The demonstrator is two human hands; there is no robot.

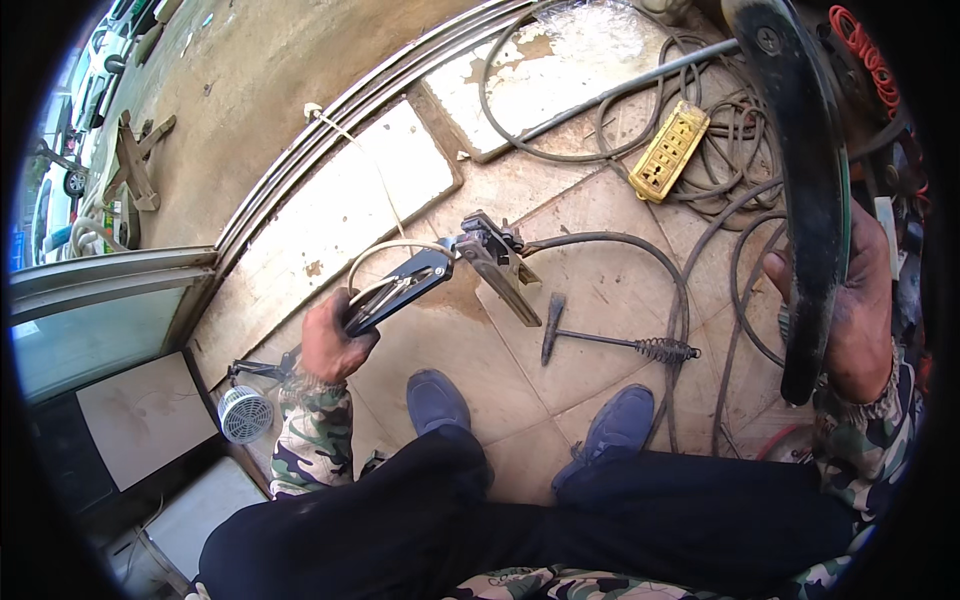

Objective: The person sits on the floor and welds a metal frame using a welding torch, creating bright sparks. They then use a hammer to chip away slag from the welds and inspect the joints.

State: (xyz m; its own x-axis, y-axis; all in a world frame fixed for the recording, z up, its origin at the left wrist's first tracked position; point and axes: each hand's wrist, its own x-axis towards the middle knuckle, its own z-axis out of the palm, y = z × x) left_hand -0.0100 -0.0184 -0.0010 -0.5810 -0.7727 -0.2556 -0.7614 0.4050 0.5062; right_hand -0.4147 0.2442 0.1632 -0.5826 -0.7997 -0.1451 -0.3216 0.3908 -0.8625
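My left hand point(333, 338) is closed round the black, flat, slotted handle of a clamp-like tool point(410, 285). Its metal jaws point(495, 258) point away, above the tiled floor, and a pale cord loops beside the handle. A dark cable point(610, 238) runs right from near the jaws; whether it joins them I cannot tell. On the right, my right hand point(858, 310) grips a long black curved piece point(812, 200) with a screw near its top. It is close and seen edge-on, so its kind is unclear. A chipping hammer point(590, 339) with a spring handle lies between the hands.
A yellow power strip point(668, 152) lies among coiled cables point(735, 130) at the far right. Beyond stand white slabs point(350, 215) and a metal door track point(330, 105). A small white fan point(244, 414) is at the left. My shoes point(437, 402) rest on the tiles.
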